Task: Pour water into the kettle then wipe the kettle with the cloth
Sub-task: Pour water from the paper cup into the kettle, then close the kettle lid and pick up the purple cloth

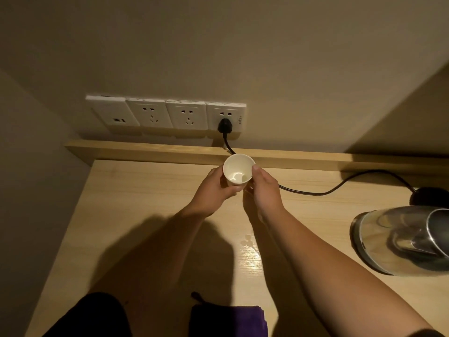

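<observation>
A plain beige wall (243, 57) fills the upper half of the view, and below it a pale wood-grain bench (145, 227) runs toward the camera, with a raised wooden ledge (150, 152) along its back edge where it meets the wall. A row of four white wall sockets (165, 115) sits just above the ledge; a black plug (224, 125) is in the rightmost one, and its black cord (315, 192) trails over the ledge and across the bench to the right. At the right edge of the bench stands the shiny metal kettle (398, 242), partly cut off by the frame, with a dark round base (430, 195) just behind it where the cord ends. At the near edge lies a folded purple cloth (252, 319), partly in shadow and touching a black item beside it that is too dark to make out. A small wet patch (249, 242) glistens on the wood in the middle. Near the ledge, a small white paper cup (239, 167) is held tilted with its mouth toward the camera, and its inside looks empty. The left hand (213, 188) wraps its side from the left, and the right hand (263, 188) closes on it from the right with the thumb on the rim, so both share the grip on the cup. Both forearms are bare and reach forward over the bench, well apart from the kettle.
</observation>
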Action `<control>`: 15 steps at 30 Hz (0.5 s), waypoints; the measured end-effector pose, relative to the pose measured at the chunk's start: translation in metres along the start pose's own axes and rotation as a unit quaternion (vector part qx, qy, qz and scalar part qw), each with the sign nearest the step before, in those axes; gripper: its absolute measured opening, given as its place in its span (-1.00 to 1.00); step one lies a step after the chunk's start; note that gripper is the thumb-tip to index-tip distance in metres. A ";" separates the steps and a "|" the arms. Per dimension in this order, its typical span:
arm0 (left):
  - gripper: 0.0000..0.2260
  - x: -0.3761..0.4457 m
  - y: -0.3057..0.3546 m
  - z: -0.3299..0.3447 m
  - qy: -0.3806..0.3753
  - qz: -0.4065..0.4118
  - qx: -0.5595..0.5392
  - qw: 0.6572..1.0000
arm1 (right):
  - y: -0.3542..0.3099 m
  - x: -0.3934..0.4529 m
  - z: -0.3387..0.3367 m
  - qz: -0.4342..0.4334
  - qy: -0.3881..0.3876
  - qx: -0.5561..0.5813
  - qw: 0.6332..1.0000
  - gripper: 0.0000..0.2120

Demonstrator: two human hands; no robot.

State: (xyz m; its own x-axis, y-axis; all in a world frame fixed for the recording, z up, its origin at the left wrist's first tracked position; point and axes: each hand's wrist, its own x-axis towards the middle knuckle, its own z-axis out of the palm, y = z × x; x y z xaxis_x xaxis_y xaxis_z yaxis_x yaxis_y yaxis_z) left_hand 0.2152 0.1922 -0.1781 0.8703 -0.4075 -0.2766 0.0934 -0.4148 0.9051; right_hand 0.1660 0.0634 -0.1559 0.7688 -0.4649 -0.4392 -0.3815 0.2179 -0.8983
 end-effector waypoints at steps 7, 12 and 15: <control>-0.25 -0.014 0.010 -0.005 0.015 0.011 0.117 0.993 | -0.001 -0.002 -0.008 -0.018 -0.009 -0.013 1.000 -0.66; -0.27 -0.053 0.014 -0.008 0.055 -0.007 0.286 0.957 | -0.002 -0.021 -0.029 -0.079 0.018 -0.199 0.977 -0.53; -0.35 -0.086 0.013 -0.011 0.064 0.029 0.420 0.905 | 0.000 -0.050 -0.049 -0.144 0.020 -0.384 0.912 -0.50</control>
State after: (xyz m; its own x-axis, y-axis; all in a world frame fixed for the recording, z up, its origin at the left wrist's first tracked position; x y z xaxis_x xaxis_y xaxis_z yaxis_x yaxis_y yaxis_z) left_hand 0.1466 0.2306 -0.1394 0.9162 -0.3727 -0.1476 -0.3076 -0.8897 0.3373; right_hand 0.1030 0.0447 -0.1336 0.8801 -0.4429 -0.1712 -0.4258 -0.5767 -0.6972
